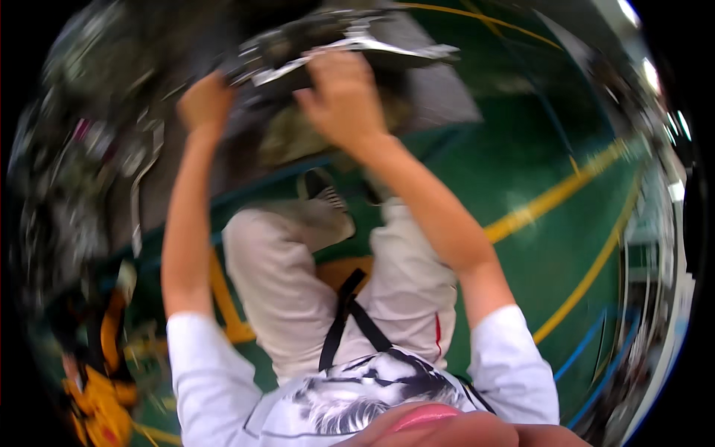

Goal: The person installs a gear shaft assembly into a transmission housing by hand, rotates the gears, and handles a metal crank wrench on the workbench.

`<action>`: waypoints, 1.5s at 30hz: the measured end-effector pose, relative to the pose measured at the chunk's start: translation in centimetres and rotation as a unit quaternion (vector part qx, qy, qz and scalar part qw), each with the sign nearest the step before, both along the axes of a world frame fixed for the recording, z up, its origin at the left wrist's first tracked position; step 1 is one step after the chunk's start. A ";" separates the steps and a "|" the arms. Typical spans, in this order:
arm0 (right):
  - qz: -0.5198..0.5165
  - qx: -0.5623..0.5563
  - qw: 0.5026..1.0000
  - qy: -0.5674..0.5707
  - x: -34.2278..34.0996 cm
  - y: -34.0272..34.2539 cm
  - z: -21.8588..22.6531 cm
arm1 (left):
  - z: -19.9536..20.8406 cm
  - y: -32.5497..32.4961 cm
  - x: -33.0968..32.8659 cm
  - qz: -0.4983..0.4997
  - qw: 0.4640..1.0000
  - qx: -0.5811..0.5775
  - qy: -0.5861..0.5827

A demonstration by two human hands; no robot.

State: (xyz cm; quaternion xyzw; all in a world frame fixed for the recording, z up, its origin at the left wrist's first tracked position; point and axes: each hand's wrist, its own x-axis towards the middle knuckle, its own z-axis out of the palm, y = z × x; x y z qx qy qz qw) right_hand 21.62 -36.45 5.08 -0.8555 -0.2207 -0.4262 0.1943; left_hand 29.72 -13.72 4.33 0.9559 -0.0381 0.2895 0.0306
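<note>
The silvery strip [361, 43], bright, irregular and blurred by motion, lay at the far side of the grey work surface [450, 100], ahead of the seated person and slanting across the upper middle of the head view. The right hand [344, 97] reached it from the near side, its fingers bent at the strip's edge and its thumb spread apart; whether they had closed around the metal-like edge or only rested against it could not be told. The left hand [206, 106] was curled into a fist near the strip's left end, beside dark, indistinct pieces; blur hid whether anything was enclosed in it. A dull yellowish bundle [287, 134] showed below the strip, between the wrists. With both hands at the far side of the surface, the handling was judged to be under way rather than complete: the strip had not been set apart from the clutter about it, and no finished portion could be distinguished. Farther left, a mixed grey heap [71, 179] was taken as material possibly left to handle, although its parts were too smeared to count. Beyond these lay the green floor [525, 167] with its yellow lines [532, 211]; a co-worker in orange-yellow clothing [104, 406] appeared at lower left, well apart from both hands.
</note>
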 end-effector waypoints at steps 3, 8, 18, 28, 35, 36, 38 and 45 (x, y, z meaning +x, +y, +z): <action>0.023 0.061 0.998 -0.020 0.3 2.7 -0.4 | -1.5 4.7 0.9 0.028 0.998 0.011 0.053; 0.012 0.054 0.998 0.002 1.6 3.6 -1.9 | -1.7 5.0 2.2 0.007 0.999 0.038 0.035; -0.021 0.117 0.993 -0.010 3.5 5.2 -2.7 | -4.7 4.3 3.5 0.011 0.998 0.053 -0.014; -0.054 0.093 0.994 -0.024 4.0 8.0 -3.0 | -5.0 6.3 4.5 0.012 0.997 0.051 -0.055; -0.061 0.097 0.993 -0.033 3.4 6.7 -2.9 | -4.6 3.8 3.4 0.004 0.998 0.050 -0.041; -0.057 0.102 0.993 -0.019 3.3 6.8 -2.7 | -4.6 4.1 3.2 -0.003 0.997 0.043 -0.057; -0.052 0.101 0.993 -0.025 3.2 7.1 -2.3 | -4.2 4.4 2.9 -0.008 0.997 0.038 -0.073; -0.065 0.057 0.994 -0.071 3.5 6.4 0.1 | -3.2 3.4 0.9 -0.043 0.993 -0.004 -0.110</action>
